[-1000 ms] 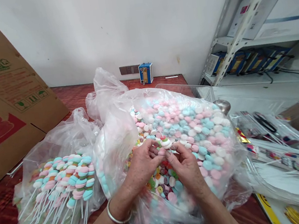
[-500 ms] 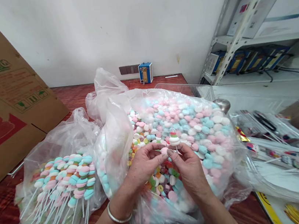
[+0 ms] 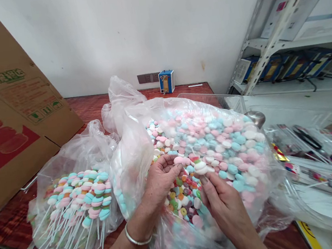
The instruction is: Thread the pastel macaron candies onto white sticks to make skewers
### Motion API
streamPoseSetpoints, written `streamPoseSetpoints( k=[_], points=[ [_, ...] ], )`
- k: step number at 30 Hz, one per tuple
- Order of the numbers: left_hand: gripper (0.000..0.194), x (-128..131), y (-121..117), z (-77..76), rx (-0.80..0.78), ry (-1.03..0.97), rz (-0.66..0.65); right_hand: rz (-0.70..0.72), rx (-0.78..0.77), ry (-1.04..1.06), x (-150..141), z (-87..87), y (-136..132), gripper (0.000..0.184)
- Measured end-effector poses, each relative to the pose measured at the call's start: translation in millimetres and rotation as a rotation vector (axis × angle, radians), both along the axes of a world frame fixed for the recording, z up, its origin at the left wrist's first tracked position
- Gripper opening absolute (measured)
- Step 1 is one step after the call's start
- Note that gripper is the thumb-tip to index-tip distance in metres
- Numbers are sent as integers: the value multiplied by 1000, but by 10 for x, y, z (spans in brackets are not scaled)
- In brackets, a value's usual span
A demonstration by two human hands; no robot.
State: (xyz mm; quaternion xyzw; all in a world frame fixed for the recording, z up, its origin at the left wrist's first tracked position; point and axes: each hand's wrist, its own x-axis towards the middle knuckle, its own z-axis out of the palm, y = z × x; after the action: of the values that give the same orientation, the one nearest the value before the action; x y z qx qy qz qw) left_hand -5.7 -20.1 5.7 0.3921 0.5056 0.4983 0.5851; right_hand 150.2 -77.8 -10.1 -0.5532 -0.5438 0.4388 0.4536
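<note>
Between my left hand's [image 3: 161,180] closed thumb and fingers is a pink marshmallow [image 3: 182,161], possibly two side by side. Just right of it, my right hand [image 3: 222,199] pinches a marshmallow skewer [image 3: 201,167] with white marshmallows and red and green gummy pieces; the part of its stick below is hidden by the fingers. The pink marshmallow and the skewer's top are close together. Under both hands lies a large open clear plastic bag [image 3: 131,141] of pink, blue and white marshmallows [image 3: 238,135]. Colourful gummy rings [image 3: 177,205] show in its middle.
At left, a smaller plastic bag [image 3: 74,154] holds several finished marshmallow skewers [image 3: 91,188]. A cardboard box [image 3: 23,99] stands behind it. On the right are a metal scoop [image 3: 256,118], a clear tray with white sticks [image 3: 321,197] and a shelf rack [image 3: 278,44].
My hands have drawn slightly apart from fingertip contact. The skewer in my right hand was upright and now tilts, with the pink marshmallow near its top. The view has shifted slightly left.
</note>
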Motion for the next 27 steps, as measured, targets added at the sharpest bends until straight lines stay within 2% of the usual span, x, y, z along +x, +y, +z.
streamPoseSetpoints(
  k=[3, 6, 13, 21, 27],
  points=[
    [37, -24, 13, 8, 8, 72, 43, 158, -143, 10, 39, 75, -163, 41],
    [34, -22, 6, 19, 46, 85, 34, 234, -246, 99, 27, 119, -222, 46],
    [32, 2, -23, 22, 55, 77, -5, 243, -353, 261, 1, 115, -173, 48],
    [24, 3, -21, -86, 203, 85, -60, 209, -417, 464, -64, 119, -202, 43],
    [24, 30, -41, -97, 221, 75, -71, 169, -370, 467, -147, 22, -200, 44]
  ],
)
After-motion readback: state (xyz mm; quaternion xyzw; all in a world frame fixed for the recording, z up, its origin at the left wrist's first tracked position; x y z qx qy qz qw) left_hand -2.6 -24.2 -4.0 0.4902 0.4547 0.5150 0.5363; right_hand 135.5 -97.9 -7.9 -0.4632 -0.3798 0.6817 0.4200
